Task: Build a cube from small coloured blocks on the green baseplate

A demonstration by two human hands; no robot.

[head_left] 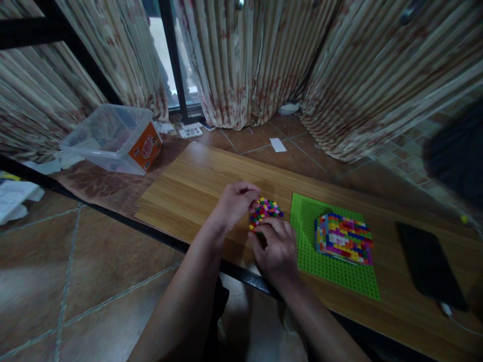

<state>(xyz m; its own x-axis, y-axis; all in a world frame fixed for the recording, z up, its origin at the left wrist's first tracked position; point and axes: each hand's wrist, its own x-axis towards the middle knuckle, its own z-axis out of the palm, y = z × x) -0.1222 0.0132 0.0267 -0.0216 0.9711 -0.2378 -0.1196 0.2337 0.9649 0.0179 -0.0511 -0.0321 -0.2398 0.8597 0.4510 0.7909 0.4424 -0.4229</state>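
A loose pile of small coloured toy bricks (265, 208) lies on the wooden table between my two hands. My left hand (236, 203) is at the pile's left edge, its fingers curled inward and pinched; whatever they hold is too small to make out. At the near side of the pile is my right hand (277, 246), thumb and fingers bent together close to the nearest bricks. Its fingertips are partly hidden, so I cannot make out what is in them. To the right, a multicoloured block built of bricks (343, 238) stands on a green studded baseplate (339, 279).
A black tablet-like slab (430, 264) with a white cable (447, 309) lies at the table's right end. A clear plastic bin (109, 133) with an orange label stands beyond the left end. The table's dark near edge (241, 274) runs below my forearms. Curtains (241, 60) hang behind.
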